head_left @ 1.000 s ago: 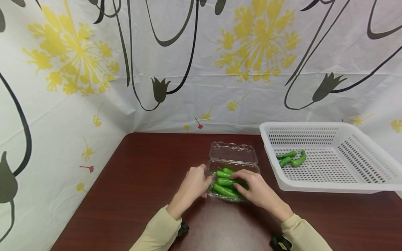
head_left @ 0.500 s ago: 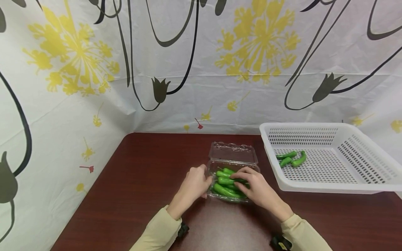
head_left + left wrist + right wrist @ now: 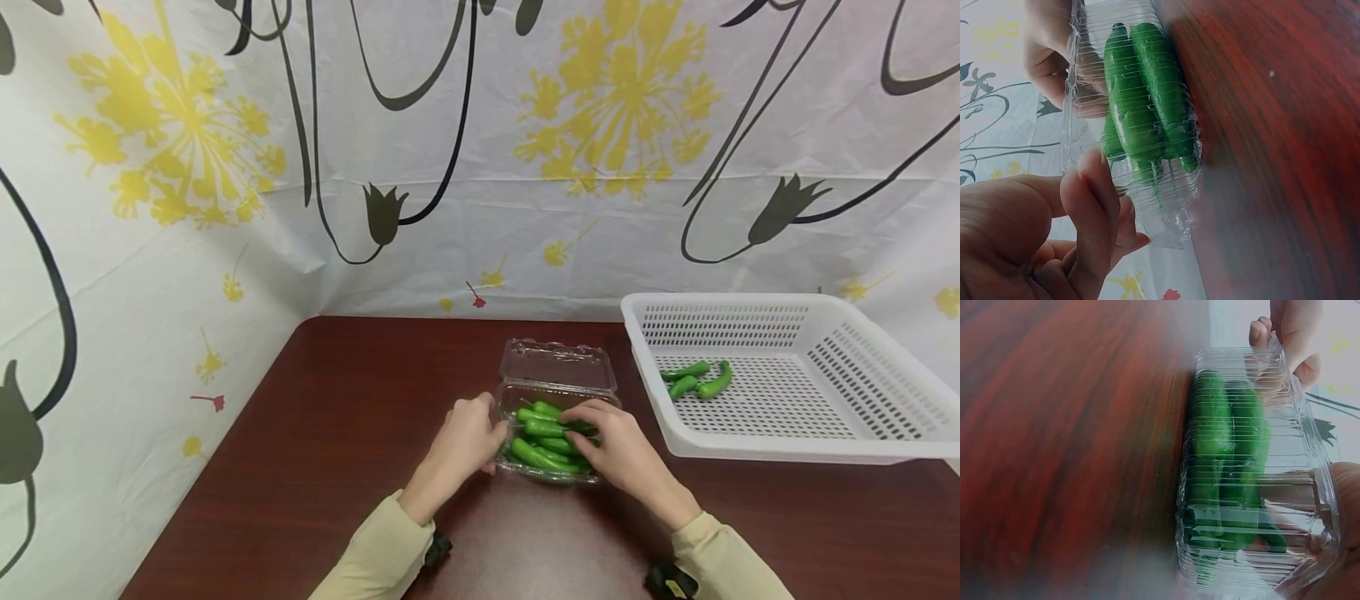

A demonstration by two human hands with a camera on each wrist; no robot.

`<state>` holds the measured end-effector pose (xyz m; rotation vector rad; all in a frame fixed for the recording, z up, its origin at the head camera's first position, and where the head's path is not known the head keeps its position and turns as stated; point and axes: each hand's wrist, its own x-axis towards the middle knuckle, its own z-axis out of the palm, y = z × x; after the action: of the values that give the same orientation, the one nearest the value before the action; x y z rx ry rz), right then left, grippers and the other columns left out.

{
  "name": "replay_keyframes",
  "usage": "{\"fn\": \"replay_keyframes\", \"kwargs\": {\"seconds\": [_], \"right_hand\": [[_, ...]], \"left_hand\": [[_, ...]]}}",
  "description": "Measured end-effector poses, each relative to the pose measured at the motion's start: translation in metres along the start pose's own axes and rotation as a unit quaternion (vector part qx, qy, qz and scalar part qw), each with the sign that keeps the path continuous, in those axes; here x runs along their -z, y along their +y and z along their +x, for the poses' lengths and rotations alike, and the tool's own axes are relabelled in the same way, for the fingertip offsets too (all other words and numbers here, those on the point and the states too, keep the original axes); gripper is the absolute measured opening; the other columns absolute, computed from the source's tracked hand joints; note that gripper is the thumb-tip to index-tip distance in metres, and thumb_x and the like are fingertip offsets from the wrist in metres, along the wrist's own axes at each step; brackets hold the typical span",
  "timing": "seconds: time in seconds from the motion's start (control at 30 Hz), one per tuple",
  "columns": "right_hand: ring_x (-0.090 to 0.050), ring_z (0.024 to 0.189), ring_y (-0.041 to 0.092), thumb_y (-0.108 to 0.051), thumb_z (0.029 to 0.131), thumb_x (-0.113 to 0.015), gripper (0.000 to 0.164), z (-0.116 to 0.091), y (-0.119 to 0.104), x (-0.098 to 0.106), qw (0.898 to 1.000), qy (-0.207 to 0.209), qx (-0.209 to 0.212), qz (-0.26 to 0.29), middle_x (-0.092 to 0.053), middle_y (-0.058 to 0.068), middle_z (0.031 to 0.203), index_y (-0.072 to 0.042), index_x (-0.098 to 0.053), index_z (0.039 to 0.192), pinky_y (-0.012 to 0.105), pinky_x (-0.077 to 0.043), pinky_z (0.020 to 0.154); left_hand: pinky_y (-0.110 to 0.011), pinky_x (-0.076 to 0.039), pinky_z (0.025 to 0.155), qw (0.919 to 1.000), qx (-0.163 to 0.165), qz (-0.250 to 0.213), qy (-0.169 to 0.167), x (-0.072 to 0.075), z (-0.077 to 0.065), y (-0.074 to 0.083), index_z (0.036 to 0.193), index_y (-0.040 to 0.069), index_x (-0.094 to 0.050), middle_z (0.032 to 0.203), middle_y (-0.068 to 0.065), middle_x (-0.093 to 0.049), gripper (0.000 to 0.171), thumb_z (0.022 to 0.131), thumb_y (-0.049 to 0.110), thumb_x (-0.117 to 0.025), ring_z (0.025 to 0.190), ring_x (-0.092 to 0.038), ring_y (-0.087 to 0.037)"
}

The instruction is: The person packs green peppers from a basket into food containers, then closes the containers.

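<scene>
A clear plastic clamshell box [image 3: 504, 468] with its lid laid back holds several green chili peppers [image 3: 542, 457]. At its left side, my left hand [image 3: 467, 433] pinches the rim between thumb and fingers; the left wrist view shows this hand [image 3: 1085, 219] close against the end wall. My right hand [image 3: 621, 442] reaches in from the right, thumb and fingers curled round a green chili pepper [image 3: 581, 427] on top of the pile. Through the ribbed wall in the right wrist view, the peppers [image 3: 1213, 419] lie beneath that hand [image 3: 1344, 531], its fingertips partly blurred by the plastic.
A white perforated plastic basket [image 3: 795, 446] stands at the right, with a few green chili peppers [image 3: 714, 381] in its left corner. The dark red-brown wooden table [image 3: 360, 417] meets a flower-printed white cloth [image 3: 480, 233] at the back and left.
My right hand has shifted slightly right inside the box, and the peppers under its fingers have moved a little with it. My left hand stays on the rim.
</scene>
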<state>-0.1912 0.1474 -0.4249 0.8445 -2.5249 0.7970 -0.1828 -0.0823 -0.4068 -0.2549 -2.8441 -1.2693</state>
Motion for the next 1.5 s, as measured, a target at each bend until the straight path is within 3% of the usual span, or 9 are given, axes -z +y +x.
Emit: {"fn": "replay_keyframes", "kwargs": {"seconds": [0.2, 0.43, 0.93, 1.2, 1.4, 1.5], "right_hand": [[-0.067, 0.090, 0.020, 0.002, 0.082, -0.080, 0.023, -0.001, 0.000, 0.001, 1.000, -0.011, -0.014, 0.003, -0.069, 0.002, 0.101, -0.007, -0.077, 0.102, 0.033, -0.054, 0.071], [-0.068, 0.090, 0.021, 0.003, 0.081, -0.080, 0.023, 0.001, 0.002, 0.002, 1.000, -0.013, 0.009, -0.001, -0.070, 0.002, 0.099, -0.005, -0.078, 0.103, 0.035, -0.056, 0.072], [-0.068, 0.100, 0.023, 0.001, 0.083, -0.079, 0.026, 0.003, 0.003, 0.009, 1.000, -0.026, 0.012, -0.001, -0.072, 0.002, 0.105, -0.007, -0.076, 0.108, 0.042, -0.056, 0.083], [-0.069, 0.098, 0.019, 0.000, 0.084, -0.078, 0.028, 0.005, 0.002, 0.013, 1.000, -0.022, 0.019, 0.013, -0.073, 0.002, 0.107, -0.007, -0.075, 0.111, 0.038, -0.056, 0.078], [-0.066, 0.088, 0.015, 0.001, 0.085, -0.078, 0.029, 0.008, -0.002, 0.016, 0.999, -0.016, 0.015, 0.026, -0.072, 0.003, 0.108, -0.008, -0.074, 0.112, 0.032, -0.053, 0.069], [-0.068, 0.095, 0.017, 0.001, 0.084, -0.078, 0.029, 0.009, -0.003, 0.019, 0.999, -0.011, 0.016, 0.028, -0.073, 0.003, 0.109, -0.008, -0.074, 0.111, 0.036, -0.056, 0.074]], "left_hand": [[-0.025, -0.047, 0.035, 1.0000, -0.001, -0.001, 0.001, 0.000, 0.000, 0.000, 0.106, -0.007, -0.062, 0.058, -0.001, -0.055, 0.019, 0.092, 0.005, -0.067, 0.033, -0.054, -0.006], [-0.025, -0.047, 0.034, 1.0000, -0.008, 0.005, 0.004, 0.000, 0.001, 0.000, 0.100, -0.005, -0.061, 0.058, -0.001, -0.055, 0.014, 0.092, 0.005, -0.067, 0.032, -0.053, -0.006], [-0.025, -0.048, 0.035, 1.0000, 0.006, -0.002, -0.001, -0.001, 0.001, 0.000, 0.112, -0.008, -0.061, 0.060, -0.002, -0.056, 0.025, 0.092, 0.006, -0.067, 0.033, -0.055, -0.007], [-0.025, -0.048, 0.035, 1.0000, 0.003, -0.002, 0.000, -0.001, 0.001, -0.001, 0.111, -0.008, -0.062, 0.061, -0.002, -0.056, 0.024, 0.092, 0.006, -0.067, 0.033, -0.055, -0.007], [-0.025, -0.047, 0.035, 1.0000, 0.004, -0.002, 0.000, 0.000, 0.001, -0.001, 0.114, -0.009, -0.061, 0.062, -0.003, -0.056, 0.027, 0.093, 0.006, -0.067, 0.033, -0.055, -0.007], [-0.025, -0.047, 0.035, 1.0000, 0.002, -0.003, 0.001, 0.000, 0.001, -0.001, 0.114, -0.009, -0.061, 0.061, -0.003, -0.056, 0.027, 0.092, 0.006, -0.067, 0.033, -0.055, -0.007]]}}
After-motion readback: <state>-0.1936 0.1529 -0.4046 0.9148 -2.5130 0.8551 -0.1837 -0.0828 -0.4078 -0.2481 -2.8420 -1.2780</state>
